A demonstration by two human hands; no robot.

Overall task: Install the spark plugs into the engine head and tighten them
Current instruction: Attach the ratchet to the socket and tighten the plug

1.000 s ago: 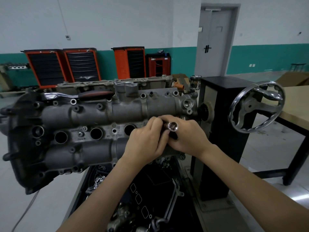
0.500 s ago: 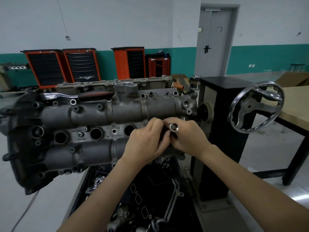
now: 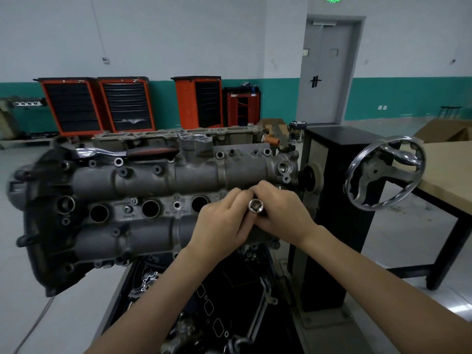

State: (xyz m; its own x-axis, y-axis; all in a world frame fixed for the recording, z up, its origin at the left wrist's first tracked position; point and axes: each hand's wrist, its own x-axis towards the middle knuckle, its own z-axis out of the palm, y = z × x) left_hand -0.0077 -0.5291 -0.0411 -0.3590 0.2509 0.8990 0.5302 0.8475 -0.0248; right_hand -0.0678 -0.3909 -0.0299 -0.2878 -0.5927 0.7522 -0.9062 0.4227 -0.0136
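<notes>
Ratchet [image 3: 127, 151] with a chrome head and dark red-striped handle lay along the top edge of the engine head [image 3: 158, 198], well apart from my hands. Handwheel [image 3: 384, 173], polished metal with three spokes, stood out from the black stand [image 3: 339, 200] at the right; a tan worktop [image 3: 449, 169] sat behind it. Orange tool cabinets [image 3: 127, 106] lined the far wall, a grey door [image 3: 327, 70] to their right. Loose gaskets and metal parts lay in a dark tray [image 3: 217, 315] below the engine.

Engine head was rough grey cast metal, two long rounded humps with a flat strip between them. Three round plug wells [image 3: 150, 208] showed open and dark along that strip; my hands hid the spot at the right end.

Socket [image 3: 256, 206], bright chrome with a hollow mouth facing me, stuck up over that right end. My left hand [image 3: 222, 226] had its fingers curled against the socket's left side; my right hand [image 3: 283, 210] wrapped it from the right, fingertips meeting above. No spark plug itself was visible; whether one sat under the socket I could not tell.
</notes>
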